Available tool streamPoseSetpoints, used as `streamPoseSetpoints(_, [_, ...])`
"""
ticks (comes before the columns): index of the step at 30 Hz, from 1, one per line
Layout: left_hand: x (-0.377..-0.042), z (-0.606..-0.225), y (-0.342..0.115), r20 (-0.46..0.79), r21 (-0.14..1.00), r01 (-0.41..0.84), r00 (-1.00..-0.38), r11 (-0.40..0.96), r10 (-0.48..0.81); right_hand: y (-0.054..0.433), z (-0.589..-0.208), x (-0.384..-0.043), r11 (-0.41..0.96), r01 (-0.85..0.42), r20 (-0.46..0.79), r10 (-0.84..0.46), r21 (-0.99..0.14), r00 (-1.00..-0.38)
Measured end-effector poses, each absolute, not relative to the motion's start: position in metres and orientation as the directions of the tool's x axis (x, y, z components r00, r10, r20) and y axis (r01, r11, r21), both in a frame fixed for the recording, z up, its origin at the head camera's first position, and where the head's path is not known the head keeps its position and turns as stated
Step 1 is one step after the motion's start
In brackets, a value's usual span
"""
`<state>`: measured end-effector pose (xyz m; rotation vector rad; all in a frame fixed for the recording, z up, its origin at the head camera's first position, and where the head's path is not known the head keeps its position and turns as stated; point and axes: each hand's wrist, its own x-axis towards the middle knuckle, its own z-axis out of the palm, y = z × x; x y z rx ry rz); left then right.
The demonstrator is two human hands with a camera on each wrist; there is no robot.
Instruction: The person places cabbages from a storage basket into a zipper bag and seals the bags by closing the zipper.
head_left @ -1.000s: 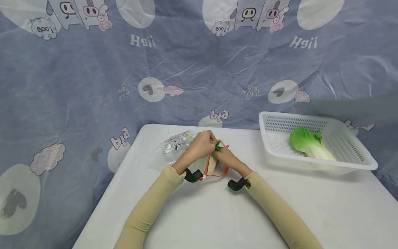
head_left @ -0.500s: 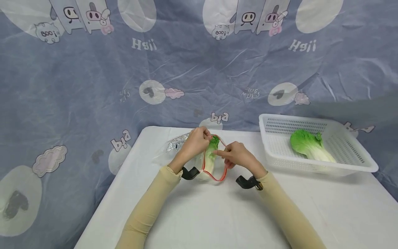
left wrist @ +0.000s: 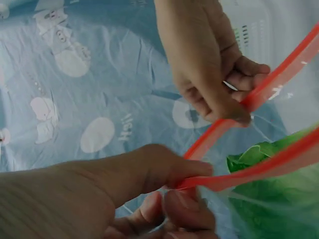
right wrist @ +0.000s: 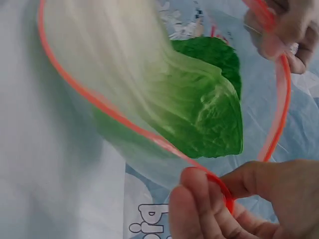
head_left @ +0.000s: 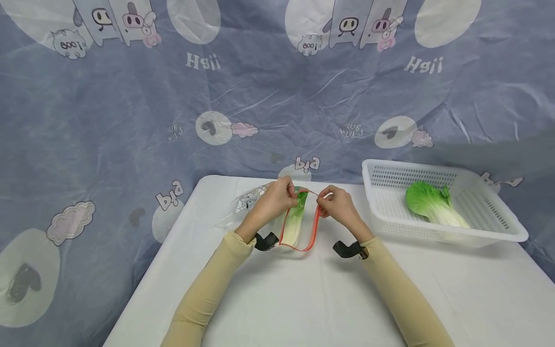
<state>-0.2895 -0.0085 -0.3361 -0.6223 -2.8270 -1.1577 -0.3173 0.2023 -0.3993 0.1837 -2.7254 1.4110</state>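
Toward the far left corner of the table (head_left: 269, 299), I am pinching the red rim (head_left: 313, 233) of a clear bag (head_left: 248, 201) with my left hand (head_left: 276, 197); my right hand (head_left: 340, 206) is pinching it too, the rim gaping between them. A cabbage (head_left: 294, 225) is lying inside. By the table's right edge, a white basket (head_left: 403, 226) is holding a second cabbage (head_left: 439, 211).

I see a white table (head_left: 277, 299) spreading out on the near side of the left hand (head_left: 275, 198). On it, I have a white perforated basket (head_left: 407, 226) to the right of the right hand (head_left: 341, 206), and a clear, red-rimmed bag (head_left: 248, 201) beside the left.
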Motion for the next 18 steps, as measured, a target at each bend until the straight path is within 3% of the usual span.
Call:
streamPoseSetpoints(5, [-0.287, -0.342, -0.004, 0.026, 0.524, 0.372, -0.906, 0.766, 0.422, 0.212, -0.389, -0.316, 0.515, -0.102, 0.140, 0.036, -0.851, -0.989])
streamPoseSetpoints(10, [-0.290, -0.343, -0.011, -0.028, 0.355, 0.378, -0.910, 0.855, 0.414, 0.233, -0.374, -0.313, 0.514, -0.058, 0.124, 0.095, -0.856, -0.988])
streamPoseSetpoints(15, [-0.295, -0.336, -0.026, -0.079, 0.404, 0.340, -0.912, 0.850, 0.402, 0.253, -0.359, -0.306, 0.476, -0.042, 0.107, 0.112, -0.879, -0.988])
streamPoseSetpoints(18, [-0.297, -0.333, -0.033, 0.012, 0.475, 0.338, -0.926, 0.812, 0.378, 0.258, -0.351, -0.300, 0.464, -0.045, 0.104, 0.103, -0.885, -0.989])
